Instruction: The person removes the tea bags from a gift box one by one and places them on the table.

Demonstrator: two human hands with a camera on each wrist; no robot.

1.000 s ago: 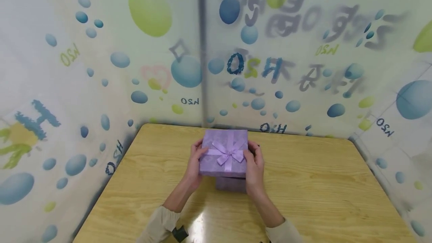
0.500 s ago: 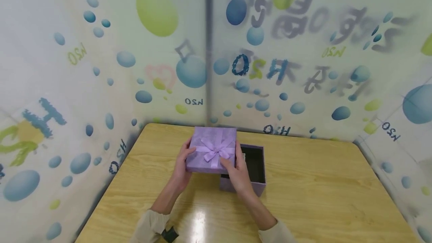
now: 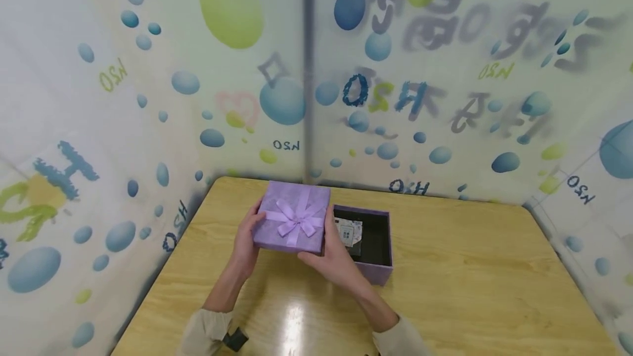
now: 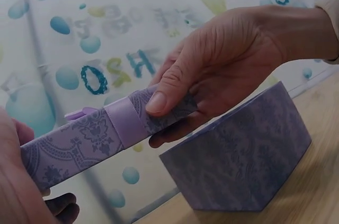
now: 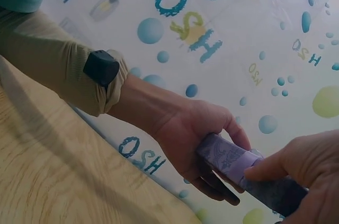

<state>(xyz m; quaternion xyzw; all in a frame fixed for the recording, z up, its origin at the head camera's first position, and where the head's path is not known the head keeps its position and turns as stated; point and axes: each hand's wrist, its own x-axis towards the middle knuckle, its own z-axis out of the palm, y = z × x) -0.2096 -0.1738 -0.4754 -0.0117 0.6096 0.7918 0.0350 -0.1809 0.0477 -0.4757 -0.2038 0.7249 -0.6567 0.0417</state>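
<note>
Fingers (image 4: 164, 94) of the right hand (image 3: 330, 254) curl round the near-right edge of the purple lid (image 3: 293, 224) — thumb on top, the rest beneath. Left hand (image 3: 245, 240) pinches the opposite edge the same way. Lid held level above the surface (image 3: 445, 284), ribbon bow (image 3: 294, 223) facing up, just left of the open purple box (image 3: 378, 268). Box stands on the surface — a small printed packet (image 3: 349, 231) lies inside. Bubble-patterned wall (image 3: 148, 98) behind.
</note>
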